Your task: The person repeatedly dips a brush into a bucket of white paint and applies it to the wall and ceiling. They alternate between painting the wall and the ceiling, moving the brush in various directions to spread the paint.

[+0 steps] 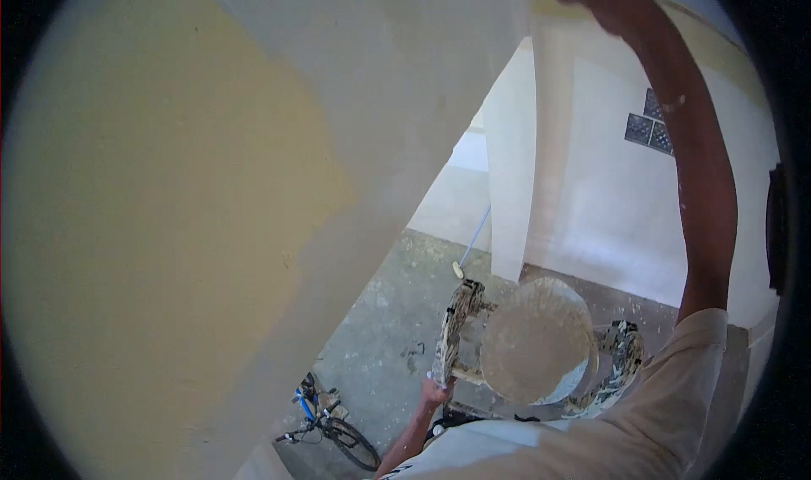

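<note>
Looking steeply down from high against the wall (169, 226), which is yellow across the left and a paler grey-white in a broad band through the middle. The left hand (436, 392) is low in the picture, fingers wrapped tight around the paint-spattered ladder rail (456, 328). Just right of that rail sits a round bucket (536, 340), its top crusted with pale plaster or paint, resting at the ladder's head between the two rails; the second spattered rail (623, 357) shows just beyond it. The right arm (701, 193) sweeps up past the camera and out of the top edge, so the right hand is cut off up there and I cannot tell whether it is open or gripping anything. Far below, on the rough concrete floor (389, 311), a bicycle (325, 421) stands near the wall, and a roller on a long pole (471, 245) leans by the white pillar (511, 167).
</note>
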A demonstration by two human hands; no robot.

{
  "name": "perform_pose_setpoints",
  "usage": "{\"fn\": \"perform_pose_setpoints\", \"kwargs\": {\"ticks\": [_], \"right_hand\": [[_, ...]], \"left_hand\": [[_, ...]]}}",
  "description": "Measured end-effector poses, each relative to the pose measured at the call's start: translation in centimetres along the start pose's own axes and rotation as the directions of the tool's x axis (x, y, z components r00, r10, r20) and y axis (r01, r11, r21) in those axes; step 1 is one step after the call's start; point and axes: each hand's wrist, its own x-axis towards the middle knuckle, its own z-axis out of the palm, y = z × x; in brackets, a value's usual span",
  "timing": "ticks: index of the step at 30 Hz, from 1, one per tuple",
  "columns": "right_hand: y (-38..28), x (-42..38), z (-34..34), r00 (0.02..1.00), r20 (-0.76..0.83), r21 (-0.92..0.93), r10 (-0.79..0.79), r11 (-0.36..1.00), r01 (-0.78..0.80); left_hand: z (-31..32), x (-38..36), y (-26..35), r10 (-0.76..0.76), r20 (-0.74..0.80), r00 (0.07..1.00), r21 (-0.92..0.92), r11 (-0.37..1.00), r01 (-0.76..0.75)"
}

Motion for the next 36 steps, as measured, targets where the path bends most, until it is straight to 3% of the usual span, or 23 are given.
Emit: {"fn": "perform_pose_setpoints", "kwargs": {"ticks": [1, 2, 3, 4, 5, 6, 7, 9, 13, 15, 16, 18, 19, 21, 22, 23, 24, 28, 30, 31, 33, 34, 36], "right_hand": [[1.1, -0.7, 1.2, 0.994, 0.087, -0.046, -0.064, 0.997, 0.068], [7.0, -1.4, 4.5, 0.761, -0.058, -0.456, -0.646, 0.695, 0.555], [4.9, -4.9, 6.1, 0.953, -0.149, -0.118, -0.265, 0.961, 0.249], [4.8, -8.4, 7.4, 0.998, 0.05, 0.009, -0.048, 0.999, 0.048], [4.7, -11.1, 8.5, 0.953, 0.288, 0.026, 0.091, 0.994, -0.103], [6.1, -14.5, 11.0, 0.979, 0.198, 0.218, -0.043, 0.976, -0.001], [6.4, -17.5, 11.8, 0.957, 0.29, 0.196, 0.006, 0.978, -0.066], [7.1, -21.1, 12.9, 0.951, 0.284, 0.267, -0.126, 0.963, 0.048], [7.4, -22.4, 10.8, 0.892, 0.438, 0.174, -0.115, 0.984, 0.041], [7.0, -21.2, 9.5, 0.912, 0.406, 0.223, 0.065, 0.96, -0.168], [6.1, -19.5, 8.2, 0.85, 0.477, 0.155, 0.222, 0.931, -0.33], [6.3, -17.0, 7.7, 0.967, 0.211, 0.18, 0.146, 0.966, -0.185], [6.8, -15.5, 7.8, 0.984, 0.093, 0.312, 0.15, 0.934, -0.172], [5.7, -11.3, 5.9, 0.995, -0.057, 0.156, 0.076, 0.986, -0.066], [5.3, -9.0, 5.3, 0.979, -0.181, 0.04, -0.089, 0.994, 0.098], [5.2, -7.0, 4.9, 0.962, -0.245, -0.007, -0.12, 0.993, 0.122], [5.2, -5.3, 4.3, 0.953, -0.238, -0.028, -0.187, 0.982, 0.186], [3.2, -2.9, 4.1, 0.995, -0.073, 0.079, 0.062, 0.995, -0.056], [7.0, -4.3, 6.9, 0.932, -0.161, 0.318, -0.324, 0.877, 0.36], [5.6, -6.9, 7.6, 0.999, 0.016, 0.04, 0.038, 0.998, -0.039], [6.8, -13.3, 12.2, 0.998, -0.014, 0.378, -0.056, 0.924, 0.057], [6.9, -16.5, 12.5, 0.945, 0.323, 0.315, 0.058, 0.935, -0.165], [6.3, -21.2, 13.2, 0.912, 0.41, 0.366, -0.001, 0.916, -0.164]], "left_hand": [[0.1, 0.0, -0.3, 0.032, -0.011, 0.999, 0.019, 0.999, -0.032], [0.2, 0.0, -0.3, 0.067, -0.022, 0.997, 0.035, 0.997, -0.066], [-0.1, -0.2, -0.2, 0.057, -0.016, 0.998, 0.027, 0.998, -0.057], [-0.5, -0.1, 0.0, 0.034, 0.041, 0.999, -0.012, 0.999, -0.034], [-0.4, 0.3, 0.2, 0.02, 0.096, 0.995, -0.052, 0.999, -0.015], [0.2, 0.6, 0.0, 0.098, 0.009, 0.995, -0.058, 0.994, -0.097], [0.3, 0.6, 0.4, 0.095, 0.009, 0.995, -0.073, 0.993, -0.094], [-0.4, 0.9, 1.5, 0.036, 0.072, 0.997, -0.164, 0.986, -0.024], [-0.7, 0.9, 2.3, 0.022, 0.053, 0.998, -0.103, 0.995, -0.016], [-0.7, 0.9, 1.1, 0.047, 0.082, 0.996, -0.097, 0.995, -0.039], [-0.7, 0.8, 0.7, 0.079, 0.114, 0.99, -0.093, 0.993, -0.068], [-0.6, 0.8, 1.7, 0.05, 0.07, 0.996, -0.173, 0.984, -0.037], [-0.6, 1.1, 2.5, 0.027, 0.02, 0.999, -0.251, 0.968, -0.022], [-0.6, 1.4, 3.2, 0.036, -0.018, 0.999, -0.292, 0.956, -0.04], [-0.6, 1.5, 2.9, 0.102, -0.026, 0.994, -0.25, 0.962, -0.105], [-0.6, 1.7, 2.6, 0.168, -0.032, 0.985, -0.207, 0.963, -0.171], [-0.5, 1.7, 2.4, 0.166, -0.03, 0.986, -0.2, 0.965, -0.169], [-0.8, 1.2, 3.4, 0.041, 0.009, 0.999, -0.198, 0.979, -0.039], [-0.5, 1.2, 2.8, 0.048, -0.023, 0.999, -0.194, 0.98, -0.052], [-0.3, 1.2, 2.5, 0.047, -0.023, 0.999, -0.2, 0.979, -0.051], [-0.5, 1.1, 1.9, 0.122, 0.013, 0.992, -0.03, 0.992, -0.121], [-0.5, 1.0, 1.6, 0.119, 0.014, 0.993, -0.035, 0.992, -0.118], [-0.5, 1.0, 1.1, 0.158, 0.043, 0.986, 0.0, 0.987, -0.159]]}}
